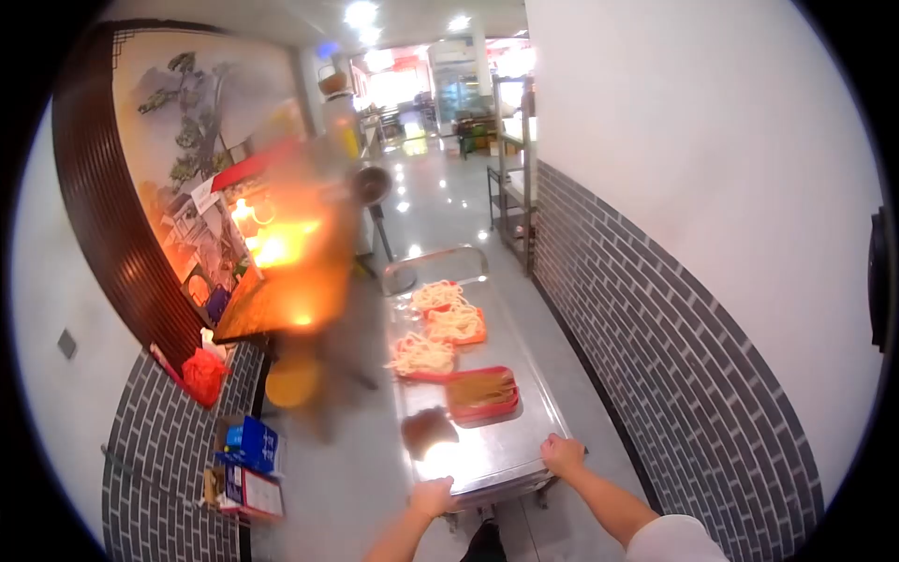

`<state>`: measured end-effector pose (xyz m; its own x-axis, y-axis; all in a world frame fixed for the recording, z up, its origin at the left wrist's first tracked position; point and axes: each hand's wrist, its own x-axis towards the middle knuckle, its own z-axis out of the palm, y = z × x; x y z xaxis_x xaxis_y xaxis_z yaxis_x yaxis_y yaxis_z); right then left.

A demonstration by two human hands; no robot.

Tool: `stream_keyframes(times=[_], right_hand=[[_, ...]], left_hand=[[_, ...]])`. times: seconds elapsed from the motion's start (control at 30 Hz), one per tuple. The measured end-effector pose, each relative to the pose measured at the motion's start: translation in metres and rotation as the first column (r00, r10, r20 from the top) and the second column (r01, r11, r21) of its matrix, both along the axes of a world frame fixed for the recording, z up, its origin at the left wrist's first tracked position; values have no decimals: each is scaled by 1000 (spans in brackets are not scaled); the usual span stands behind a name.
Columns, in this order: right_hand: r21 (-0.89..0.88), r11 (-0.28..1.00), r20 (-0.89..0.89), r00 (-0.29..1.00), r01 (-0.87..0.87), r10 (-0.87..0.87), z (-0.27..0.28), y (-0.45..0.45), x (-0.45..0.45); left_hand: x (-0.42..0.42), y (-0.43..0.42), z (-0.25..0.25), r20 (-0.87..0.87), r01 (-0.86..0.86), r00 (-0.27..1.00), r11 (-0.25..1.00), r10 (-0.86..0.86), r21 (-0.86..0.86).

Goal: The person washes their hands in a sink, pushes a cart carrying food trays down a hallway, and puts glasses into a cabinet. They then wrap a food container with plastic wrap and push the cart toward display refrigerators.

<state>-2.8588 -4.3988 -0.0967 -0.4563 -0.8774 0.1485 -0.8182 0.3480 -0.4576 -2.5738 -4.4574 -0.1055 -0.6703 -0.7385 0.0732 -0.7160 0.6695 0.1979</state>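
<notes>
Head cam: L hand [431, 496] & R hand [563, 455] both wrapped round near corners of metal trolley [510, 451], in aisle btwn wood table [290, 307] & brick-pattern wall [674, 318]. On top: 3 noodle-like heaps [456, 324] + red tray [487, 415].

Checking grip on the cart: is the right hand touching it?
Touching: the head view shows the right hand curled over a near corner of the cart.

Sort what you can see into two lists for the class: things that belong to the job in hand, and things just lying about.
Part of the job:
- metal trolley, gripped by left hand and right hand
- pale strands in heaps on it
- red tray with brownish contents

Just lying about, apparently:
- red bag
- blue box
- yellow stool
- shelving rack
</notes>
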Motion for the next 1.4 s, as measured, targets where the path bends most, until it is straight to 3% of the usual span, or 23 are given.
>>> stream_keyframes(times=[0.1, 0.17, 0.2, 0.23, 0.3, 0.37, 0.5, 0.57, 0.7, 0.77, 0.87, 1.1, 1.3, 1.37, 1.4], right_hand=[[29, 999, 39, 999, 14, -15, -13, -101, -36], [47, 999, 43, 999, 15, -17, -6, -194, -75], [58, 998, 29, 999, 29, -30, -6, -227, -90], [73, 997, 26, 999, 38, -40, -14, -257, -104], [81, 995, 70, 995, 62, -68, -10, -327, -128], [99, 993, 79, 994, 69, -77, -12, -403, -157], [47, 997, 98, 993, 66, -70, -17, -550, -210], [30, 998, 84, 994, 63, -65, -22, -617, -230], [-45, 998, 86, 995, 46, -42, -14, -778, -277], [-58, 997, 57, 997, 57, -54, -18, -855, -298], [1, 1000, 25, 999, 20, -20, -26, -969, -335], [-98, 995, 36, 999, -11, 14, -48, -1226, -418], [35, 998, -5, 999, -44, 45, -38, -1410, -493], [21, 999, -6, 999, -35, 36, -44, -1467, -521], [7, 997, -43, 996, -76, 76, -47, -1494, -537]], left_hand=[[-38, -117, -14, -30, 51, 998, 998, -53, -43], [-72, -195, -13, 41, 48, 998, 992, -43, -116], [-91, -226, -15, 67, -18, 998, 998, 22, -59], [-109, -264, -22, 35, -59, 998, 987, 55, 147], [-141, -332, 12, 172, -92, 984, 952, 42, 291], [-161, -409, -4, 40, 29, 999, 988, -36, 151], [-210, -555, -9, -17, 16, 1000, 997, -15, 69], [-238, -631, -14, 38, -53, 998, 985, 48, 165], [-288, -786, 3, 121, -54, 992, 982, 33, 178], [-307, -861, -10, 24, -36, 999, 987, 33, 154], [-341, -973, -11, 52, -68, 997, 986, 61, 150], [-420, -1229, -30, 30, -50, 998, 996, 48, 73], [-500, -1414, -21, 98, -146, 988, 944, 123, 295], [-527, -1465, -19, -239, -16, 969, 981, 62, 193], [-545, -1487, -9, -436, 33, 897, 971, 75, 235]])
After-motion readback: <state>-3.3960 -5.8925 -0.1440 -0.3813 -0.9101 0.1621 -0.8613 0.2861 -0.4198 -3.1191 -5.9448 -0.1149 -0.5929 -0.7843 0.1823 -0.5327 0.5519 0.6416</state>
